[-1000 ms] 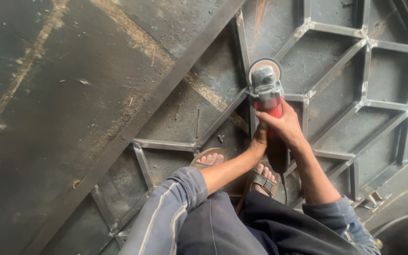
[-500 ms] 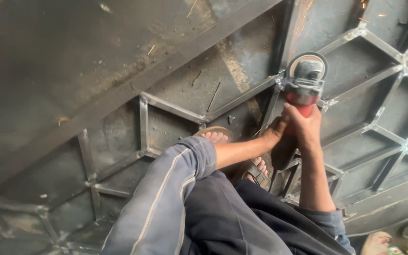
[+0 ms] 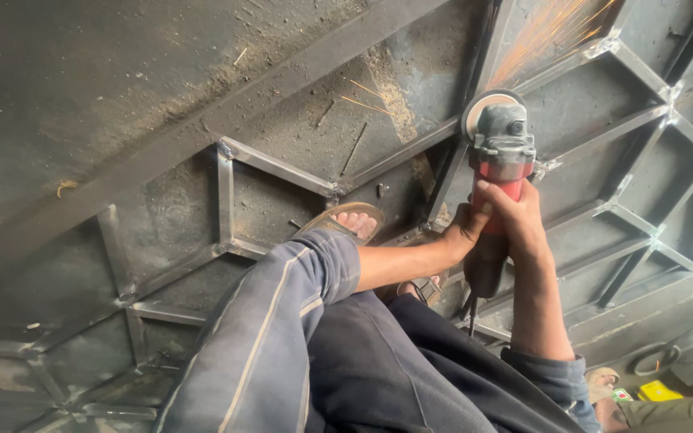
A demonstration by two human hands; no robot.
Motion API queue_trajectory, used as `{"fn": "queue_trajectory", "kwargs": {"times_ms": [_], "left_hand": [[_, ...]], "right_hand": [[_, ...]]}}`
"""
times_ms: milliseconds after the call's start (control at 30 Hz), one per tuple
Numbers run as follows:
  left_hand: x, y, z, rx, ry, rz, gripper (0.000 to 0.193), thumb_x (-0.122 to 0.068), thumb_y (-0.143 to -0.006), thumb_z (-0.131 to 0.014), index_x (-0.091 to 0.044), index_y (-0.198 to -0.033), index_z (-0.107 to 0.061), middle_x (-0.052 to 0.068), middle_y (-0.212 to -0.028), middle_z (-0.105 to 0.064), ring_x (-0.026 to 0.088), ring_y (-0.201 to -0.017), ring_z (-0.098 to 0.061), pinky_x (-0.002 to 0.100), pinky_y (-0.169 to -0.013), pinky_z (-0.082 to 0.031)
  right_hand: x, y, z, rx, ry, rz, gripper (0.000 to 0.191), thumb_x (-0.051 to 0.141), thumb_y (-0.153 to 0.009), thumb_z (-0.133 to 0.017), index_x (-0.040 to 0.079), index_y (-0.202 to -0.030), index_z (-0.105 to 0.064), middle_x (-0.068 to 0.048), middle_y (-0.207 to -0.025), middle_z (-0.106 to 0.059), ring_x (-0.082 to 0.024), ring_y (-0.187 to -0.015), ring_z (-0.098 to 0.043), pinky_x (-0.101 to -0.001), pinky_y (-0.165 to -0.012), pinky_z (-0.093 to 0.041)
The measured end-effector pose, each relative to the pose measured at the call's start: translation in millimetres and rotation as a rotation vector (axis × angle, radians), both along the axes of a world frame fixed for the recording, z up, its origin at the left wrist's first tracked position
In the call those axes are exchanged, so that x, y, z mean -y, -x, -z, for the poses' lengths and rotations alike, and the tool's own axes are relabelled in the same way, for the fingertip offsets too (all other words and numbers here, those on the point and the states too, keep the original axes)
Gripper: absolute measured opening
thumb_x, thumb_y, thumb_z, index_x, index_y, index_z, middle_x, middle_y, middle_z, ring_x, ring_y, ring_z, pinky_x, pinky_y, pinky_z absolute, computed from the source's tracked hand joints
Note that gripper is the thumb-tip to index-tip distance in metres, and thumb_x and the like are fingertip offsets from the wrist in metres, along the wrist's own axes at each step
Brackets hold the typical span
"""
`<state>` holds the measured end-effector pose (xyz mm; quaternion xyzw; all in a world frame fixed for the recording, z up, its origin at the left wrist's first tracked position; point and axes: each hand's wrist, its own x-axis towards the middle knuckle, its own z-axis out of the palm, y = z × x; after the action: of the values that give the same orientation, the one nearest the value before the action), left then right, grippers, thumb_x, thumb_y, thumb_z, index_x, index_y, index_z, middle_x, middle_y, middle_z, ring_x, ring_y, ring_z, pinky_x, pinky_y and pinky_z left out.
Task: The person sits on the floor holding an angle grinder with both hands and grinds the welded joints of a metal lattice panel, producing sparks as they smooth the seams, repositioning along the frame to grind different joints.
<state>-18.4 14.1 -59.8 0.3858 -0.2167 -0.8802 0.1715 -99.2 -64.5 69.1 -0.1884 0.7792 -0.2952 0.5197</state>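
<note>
Nearest the camera are the person's dark trousers (image 3: 411, 377) and striped grey sleeve (image 3: 274, 321). Beyond them a sandalled foot (image 3: 350, 220) rests on the metal gate frame (image 3: 226, 200) that lies flat below. The left hand (image 3: 463, 232) is wrapped shut around the lower body of the angle grinder (image 3: 500, 160), and the right hand (image 3: 519, 220) is clamped around its red grip. Farther out, the grinder's disc (image 3: 479, 108) meets a steel bar, and orange sparks (image 3: 551, 36) spray away.

Looked steeply down from head height, close over both forearms and knees, onto the metal frame (image 3: 282, 172) on the floor.
</note>
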Motion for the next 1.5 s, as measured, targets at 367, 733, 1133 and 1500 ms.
{"fn": "queue_trajectory", "kwargs": {"times_ms": [367,733,1133,1500], "left_hand": [[54.8,-73.6,-76.8,0.156,-0.013,0.324,0.101,-0.081,-0.080,-0.057,0.000,-0.139,-0.055,0.014,-0.122,-0.068,0.023,-0.114,-0.064,0.038,-0.093,-0.050],[64.6,-56.1,-71.4,0.081,-0.178,0.283,0.113,-0.082,-0.069,-0.069,0.000,-0.144,-0.048,0.015,-0.133,-0.063,0.024,-0.124,-0.060,0.037,-0.102,-0.048],[53.9,-65.9,-80.4,0.181,-0.057,0.350,0.109,-0.082,-0.075,-0.063,-0.003,-0.147,-0.047,0.015,-0.136,-0.062,0.025,-0.126,-0.059,0.037,-0.102,-0.047],[30.8,-75.5,-75.0,0.053,-0.146,0.303,0.104,-0.075,-0.075,-0.073,-0.005,-0.146,-0.046,0.009,-0.134,-0.057,0.021,-0.125,-0.056,0.037,-0.104,-0.048]], "right_hand": [[-21.2,-14.7,5.9,0.221,-0.101,0.211,0.052,0.032,-0.088,-0.070,0.002,-0.129,-0.061,-0.007,-0.109,-0.069,-0.015,-0.095,-0.067,-0.0327,-0.083,-0.055],[-9.6,1.3,-3.7,0.253,-0.120,0.229,0.054,0.033,-0.087,-0.069,0.001,-0.131,-0.060,-0.009,-0.109,-0.068,-0.018,-0.095,-0.066,-0.0340,-0.082,-0.055],[-27.2,3.5,7.6,0.346,-0.145,0.209,0.051,0.030,-0.086,-0.071,-0.001,-0.126,-0.063,-0.008,-0.109,-0.069,-0.016,-0.097,-0.065,-0.0320,-0.084,-0.054],[-48.7,0.3,4.0,0.313,-0.229,0.176,0.051,0.027,-0.079,-0.075,0.001,-0.123,-0.066,-0.009,-0.107,-0.071,-0.015,-0.095,-0.066,-0.0321,-0.084,-0.054]]}}
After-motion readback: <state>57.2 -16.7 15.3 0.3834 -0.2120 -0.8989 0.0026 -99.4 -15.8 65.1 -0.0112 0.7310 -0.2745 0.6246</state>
